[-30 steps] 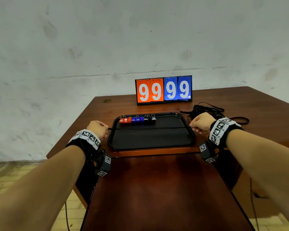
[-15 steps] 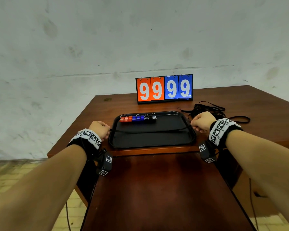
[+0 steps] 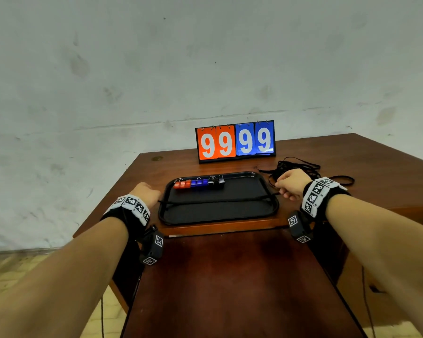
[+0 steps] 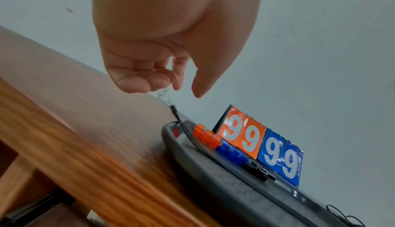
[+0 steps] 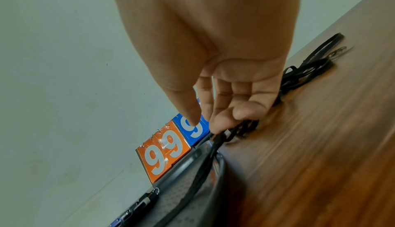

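- Two hands held one black cord (image 3: 217,200), one at each end, so it lay in a long line across the black tray (image 3: 217,213).
- The left hand (image 3: 145,193) was just beside the tray's left rim. Its fingers were curled and pinched the small metal clip (image 4: 163,93) at the cord's tip. I think a tiny clip needs a tight pinch like that, or it slips away.
- The right hand (image 3: 292,182) was just beside the tray's right rim. Its fingers (image 5: 245,112) were curled round the cord's other end, which looked bunched up in a few loops. Holding the loops together likely stopped them from getting in a knot.
- The cord hung a little loose and crossed over both side rims. It ran over the middle of the tray, apart from the whistles (image 3: 198,183).
- The whistles were red, blue and black. They sat side by side in a row along the tray's far side, with little metal rings on top. I think the clip was meant to hook onto one of those rings.
- More black cords lay in a pile (image 3: 296,165) on the brown table (image 3: 376,167), just behind the right hand, easy to reach.
- A scoreboard (image 3: 235,141) stood upright at the back, facing the person, showing 9999.
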`<state>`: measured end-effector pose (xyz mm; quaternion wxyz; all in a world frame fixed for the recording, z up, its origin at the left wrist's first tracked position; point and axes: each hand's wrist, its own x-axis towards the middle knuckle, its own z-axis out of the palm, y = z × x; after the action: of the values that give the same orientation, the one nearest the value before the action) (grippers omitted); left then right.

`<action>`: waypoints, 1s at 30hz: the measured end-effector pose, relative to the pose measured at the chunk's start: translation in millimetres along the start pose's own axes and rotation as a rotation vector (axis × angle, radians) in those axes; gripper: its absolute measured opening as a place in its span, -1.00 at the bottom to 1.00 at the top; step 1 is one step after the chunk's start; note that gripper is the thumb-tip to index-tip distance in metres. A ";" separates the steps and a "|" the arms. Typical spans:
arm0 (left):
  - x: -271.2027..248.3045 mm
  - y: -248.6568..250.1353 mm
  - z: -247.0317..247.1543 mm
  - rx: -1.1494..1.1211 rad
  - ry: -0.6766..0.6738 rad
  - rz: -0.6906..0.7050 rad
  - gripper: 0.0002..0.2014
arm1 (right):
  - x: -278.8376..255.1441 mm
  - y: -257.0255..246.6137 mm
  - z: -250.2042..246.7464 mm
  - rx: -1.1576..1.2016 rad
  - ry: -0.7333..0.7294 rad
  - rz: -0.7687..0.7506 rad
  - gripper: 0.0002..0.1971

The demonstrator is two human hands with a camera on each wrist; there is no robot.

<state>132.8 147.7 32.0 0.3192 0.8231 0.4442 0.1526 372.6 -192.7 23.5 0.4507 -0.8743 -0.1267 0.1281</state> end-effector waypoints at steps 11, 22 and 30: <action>-49.9 117.5 53.7 -0.053 -0.058 0.254 -0.89 | -19.9 14.5 -52.8 0.160 -0.029 -0.053 -0.94; -84.6 231.7 165.0 -0.080 -0.276 0.431 -0.90 | -0.6 68.9 -130.0 0.189 0.044 0.010 -0.92; -86.7 270.6 214.7 -0.099 -0.341 0.468 -0.89 | 25.1 83.4 -143.8 0.027 -0.005 0.005 -0.90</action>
<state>370.7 -116.5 52.7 0.3852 0.9004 0.1739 0.1030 453.6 -339.7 33.0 0.4618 -0.8681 -0.1241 0.1330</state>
